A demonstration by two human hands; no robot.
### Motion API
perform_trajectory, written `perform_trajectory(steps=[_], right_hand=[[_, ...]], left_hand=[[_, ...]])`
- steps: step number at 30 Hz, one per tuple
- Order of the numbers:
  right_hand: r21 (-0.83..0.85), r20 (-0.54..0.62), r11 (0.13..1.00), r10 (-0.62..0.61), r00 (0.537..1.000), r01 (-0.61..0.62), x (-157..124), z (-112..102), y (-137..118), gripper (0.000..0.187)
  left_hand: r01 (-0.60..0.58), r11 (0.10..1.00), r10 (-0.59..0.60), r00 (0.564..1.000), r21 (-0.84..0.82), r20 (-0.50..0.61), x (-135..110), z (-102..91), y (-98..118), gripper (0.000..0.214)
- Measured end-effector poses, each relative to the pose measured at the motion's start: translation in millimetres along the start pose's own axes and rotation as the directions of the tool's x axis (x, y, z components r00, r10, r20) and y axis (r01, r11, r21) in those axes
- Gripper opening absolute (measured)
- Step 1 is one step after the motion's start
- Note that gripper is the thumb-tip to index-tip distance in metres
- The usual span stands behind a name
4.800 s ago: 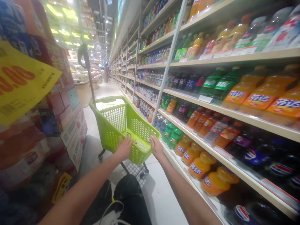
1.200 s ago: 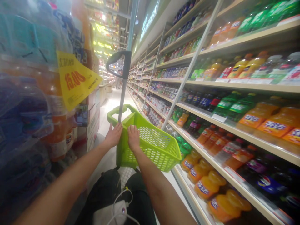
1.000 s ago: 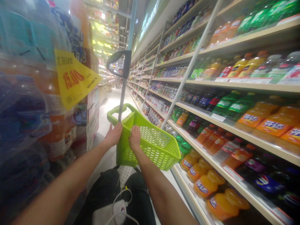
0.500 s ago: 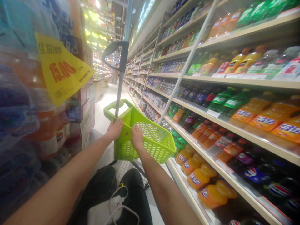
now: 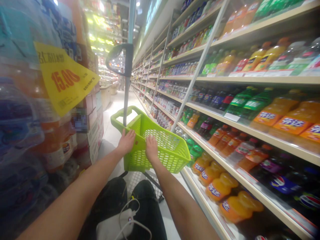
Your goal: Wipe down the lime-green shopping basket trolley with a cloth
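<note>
Holding the basket (image 5: 140,150) with both hands, so that much is sorted. Left hand (image 5: 126,141) has its fingers hooked over the near edge, right by the pole (image 5: 126,100), and the right hand (image 5: 152,149) hooks over the same edge a bit further right. Both look closed on the plastic, but the fingertips are partly hidden, so no clue how tight. No hand is on the loop (image 5: 128,60) up the pole.

Basket's just ahead of the legs (image 5: 147,195), on a wheeled frame (image 5: 153,181), between the packs (image 5: 22,120) with the yellow sign (image 5: 66,80) and the shelves (image 5: 255,80). It's angled, one end toward the shelves; can't tell if they touch.

Neither hand is on any bottles (image 5: 240,206); the orange ones sit lined up down low. How much is left overall? Can't say from this one view. White block (image 5: 115,226) and cable (image 5: 143,226) lie on the legs, fwiw.
</note>
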State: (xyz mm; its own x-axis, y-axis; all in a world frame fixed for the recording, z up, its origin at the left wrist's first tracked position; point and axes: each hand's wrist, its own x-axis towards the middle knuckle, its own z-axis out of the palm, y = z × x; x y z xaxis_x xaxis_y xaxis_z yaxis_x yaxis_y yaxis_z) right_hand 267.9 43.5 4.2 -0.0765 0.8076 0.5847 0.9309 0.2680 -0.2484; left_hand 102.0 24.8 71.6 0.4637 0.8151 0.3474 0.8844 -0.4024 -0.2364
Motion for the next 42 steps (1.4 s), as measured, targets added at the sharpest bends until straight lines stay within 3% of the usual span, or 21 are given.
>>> perform_trajectory(steps=[5, 9, 14, 18, 21, 26, 31, 35, 42], right_hand=[[0.032, -0.064, 0.999, -0.039, 0.997, 0.041, 2.6, 5.3, -13.9, 0.047], [0.038, -0.034, 0.994, -0.103, 0.994, 0.104, 6.8, 9.8, -23.6, 0.048], [-0.027, 0.066, 0.999, -0.044, 0.997, 0.045, -5.8, -2.3, 11.9, 0.052], [-0.077, 0.033, 0.994, 0.08, 0.996, -0.078, -19.5, -11.8, 41.7, 0.052], [-0.08, -0.006, 0.993, 0.085, 0.996, -0.085, -21.1, -9.9, 40.6, 0.051], [-0.073, 0.006, 0.996, -0.047, 0.999, 0.048, -20.2, -3.7, 30.1, 0.052], [-0.087, 0.012, 0.996, 0.003, 1.0, -0.002, -34.5, -14.3, 64.6, 0.048], [-0.093, -0.054, 0.993, 0.074, 0.996, -0.079, -45.2, -21.1, 90.6, 0.045], [-0.098, -0.079, 0.995, 0.005, 0.997, -0.013, -45.5, -12.3, 81.3, 0.046]], left_hand=[[0.051, 0.998, -0.051, 0.999, 0.031, -0.005, 5.8, -9.7, 14.2, 0.05], [0.005, 1.0, -0.005, 0.999, 0.018, 0.04, 5.5, -5.8, 25.8, 0.05], [-0.009, 1.0, 0.009, 1.0, 0.02, 0.027, 1.1, 3.3, 18.4, 0.052], [0.024, 0.998, -0.026, 0.999, 0.052, 0.033, 6.4, -1.9, 20.2, 0.051], [0.025, 0.998, -0.029, 0.998, 0.061, 0.057, 11.0, -4.4, 32.1, 0.054], [-0.077, 0.997, 0.076, 0.989, 0.005, 0.129, 10.7, 4.1, 49.3, 0.061], [-0.065, 0.998, 0.062, 0.987, 0.014, 0.146, 13.0, 6.4, 51.4, 0.058], [-0.025, 0.999, 0.021, 0.993, 0.036, 0.114, 16.7, 6.7, 60.9, 0.055], [-0.172, 0.985, 0.171, 0.978, -0.009, 0.116, 14.6, 23.0, 90.0, 0.06]])
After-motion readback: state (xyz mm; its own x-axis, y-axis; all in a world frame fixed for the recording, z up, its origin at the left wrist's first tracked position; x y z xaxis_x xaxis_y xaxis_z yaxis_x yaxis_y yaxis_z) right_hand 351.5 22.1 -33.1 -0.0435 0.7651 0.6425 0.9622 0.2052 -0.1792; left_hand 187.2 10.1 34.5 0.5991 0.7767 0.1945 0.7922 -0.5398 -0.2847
